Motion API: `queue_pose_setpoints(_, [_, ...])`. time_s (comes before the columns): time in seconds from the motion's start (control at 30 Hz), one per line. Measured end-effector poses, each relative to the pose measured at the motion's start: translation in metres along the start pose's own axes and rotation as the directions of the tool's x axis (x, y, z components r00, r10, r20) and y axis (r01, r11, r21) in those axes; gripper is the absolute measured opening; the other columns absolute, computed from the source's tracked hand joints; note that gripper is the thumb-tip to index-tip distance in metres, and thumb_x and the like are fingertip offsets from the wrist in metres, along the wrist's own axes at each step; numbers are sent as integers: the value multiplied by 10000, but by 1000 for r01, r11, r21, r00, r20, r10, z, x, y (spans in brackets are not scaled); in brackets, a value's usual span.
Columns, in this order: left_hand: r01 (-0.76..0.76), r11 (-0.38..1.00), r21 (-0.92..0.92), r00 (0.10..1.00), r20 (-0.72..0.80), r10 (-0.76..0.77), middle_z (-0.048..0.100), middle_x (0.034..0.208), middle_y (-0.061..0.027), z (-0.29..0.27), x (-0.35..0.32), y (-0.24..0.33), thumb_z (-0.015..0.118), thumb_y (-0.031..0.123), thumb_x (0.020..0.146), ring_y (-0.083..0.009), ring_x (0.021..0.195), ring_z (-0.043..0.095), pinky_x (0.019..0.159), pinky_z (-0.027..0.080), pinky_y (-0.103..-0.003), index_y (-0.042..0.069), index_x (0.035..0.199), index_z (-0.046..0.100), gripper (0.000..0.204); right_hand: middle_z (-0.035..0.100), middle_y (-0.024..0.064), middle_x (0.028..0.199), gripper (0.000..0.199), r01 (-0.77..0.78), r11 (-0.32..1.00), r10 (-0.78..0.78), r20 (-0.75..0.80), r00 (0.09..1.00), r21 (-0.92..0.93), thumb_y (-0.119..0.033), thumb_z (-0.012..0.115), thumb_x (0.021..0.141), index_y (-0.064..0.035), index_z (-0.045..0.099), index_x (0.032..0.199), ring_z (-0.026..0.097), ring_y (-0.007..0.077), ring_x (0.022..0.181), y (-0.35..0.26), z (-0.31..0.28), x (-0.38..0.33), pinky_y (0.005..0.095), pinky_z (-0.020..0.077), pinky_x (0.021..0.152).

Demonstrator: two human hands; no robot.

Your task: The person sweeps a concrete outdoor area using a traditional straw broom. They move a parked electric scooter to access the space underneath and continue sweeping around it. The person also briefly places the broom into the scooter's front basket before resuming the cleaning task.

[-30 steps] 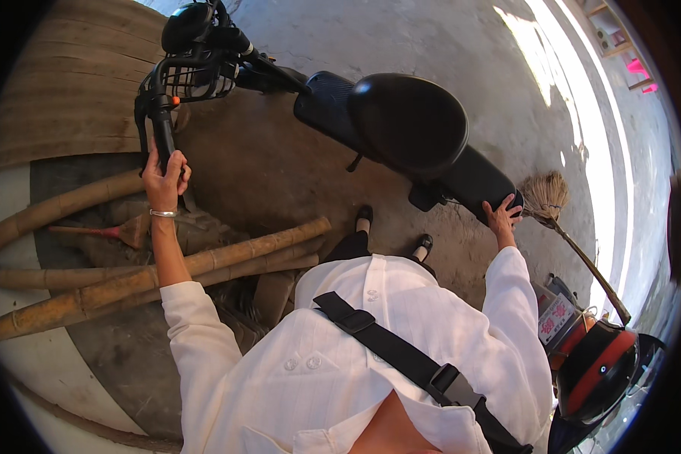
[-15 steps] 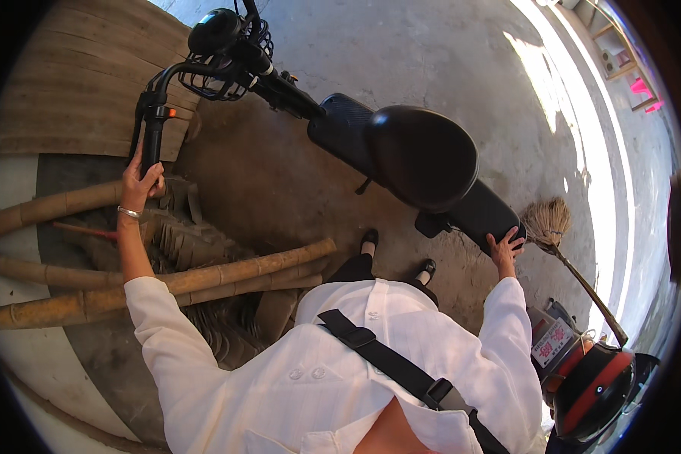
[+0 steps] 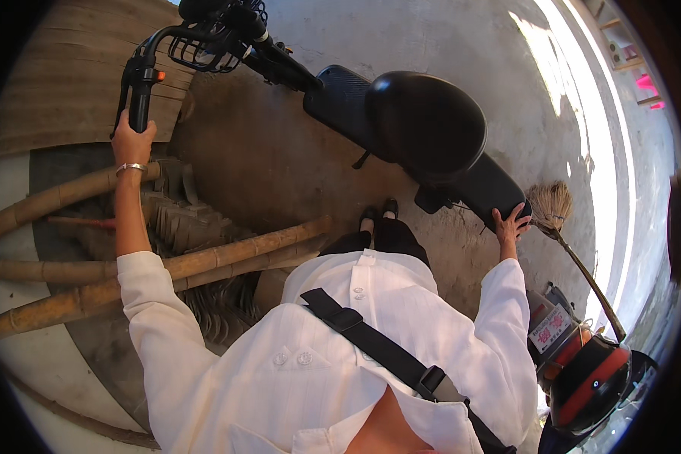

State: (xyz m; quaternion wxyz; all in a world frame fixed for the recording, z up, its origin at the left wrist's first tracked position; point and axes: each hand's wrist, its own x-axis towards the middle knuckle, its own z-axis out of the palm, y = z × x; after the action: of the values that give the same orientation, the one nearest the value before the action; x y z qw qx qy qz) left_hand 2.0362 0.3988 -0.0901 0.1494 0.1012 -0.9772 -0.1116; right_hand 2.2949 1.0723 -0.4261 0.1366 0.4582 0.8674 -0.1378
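The fingers of the left hand (image 3: 132, 144) were wrapped tight round the black rubber handlebar grip (image 3: 139, 113), thumb side up, a thin metal bangle at the wrist; the fingers of the right hand (image 3: 511, 225) lay spread and flat over the rear end of the scooter (image 3: 401, 129).

That scooter was the largest thing in view, a black machine stretched across the rough concrete floor (image 3: 280, 174) from the upper left toward the right edge. Its parts ran in a line: a curved handlebar with a small wire basket (image 3: 200, 47) of thin black rods, a textured footboard, then a broad, smooth, rounded seat (image 3: 425, 125) of matt black, and a blocky rear section under the right palm.

Toward the floor's left edge, long bamboo poles (image 3: 204, 261) lay side by side, pale tan, round and jointed, slanting from the lower left up toward the middle. Under and between them sat grey ridged pieces (image 3: 178, 223), stacked in rows, too dim to name.

Along the right edge a broom (image 3: 550, 208) rested, its fan of dry straw bristles just beside the right hand and its slim wooden stick running down toward the lower right corner. There, a glossy rounded helmet (image 3: 590, 382), black with a red band, sat close by the person's right side.

The person wore a white, lightly creased buttoned shirt with a black woven strap across the chest.
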Motion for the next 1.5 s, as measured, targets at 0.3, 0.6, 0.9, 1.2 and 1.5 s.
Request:
queue_pose_setpoints(0.3, [-115,991,62,989,-84,120,599,750,-158,-2,36,-17,604,194,668,-307,679,594,616,467,-379,55,973,543,341,-1,370,1303,1260,-220,925,229,5,973,311,-630,718,425,-286,-73,1344,151,523,1193,-3,-11,6,538,259,935])
queue_pose_setpoints(0.6, [-185,978,101,973,-122,197,589,771,-173,-3,53,-37,630,201,667,-318,696,581,625,454,-380,43,1005,527,387,147,380,1250,1305,-277,876,276,62,959,395,-521,785,413,-281,-104,1339,298,507,1126,-17,-10,2,512,309,913])
queue_pose_setpoints(0.9, [-133,980,149,983,-105,149,589,788,-188,-1,89,-86,590,212,687,-365,741,565,626,451,-423,103,1051,491,393,179,361,1238,1308,-334,879,330,74,941,341,-482,794,425,-269,-121,1335,329,474,1118,-61,-6,-22,481,305,930])
queue_pose_setpoints(1.2, [-177,965,191,973,-111,201,594,802,-178,11,182,-153,588,220,693,-363,739,564,611,452,-430,134,1060,483,391,54,395,1279,1344,-386,816,374,117,920,430,-402,832,398,-257,-120,1336,313,481,1140,-134,13,-41,510,303,921])
queue_pose_setpoints(1.5, [-215,964,158,976,-13,220,601,792,-163,40,303,-223,594,229,700,-340,715,578,601,467,-407,147,1083,484,407,46,387,1290,1324,-394,805,402,81,912,444,-426,816,439,-250,-147,1330,269,485,1164,-207,75,-44,520,293,921])
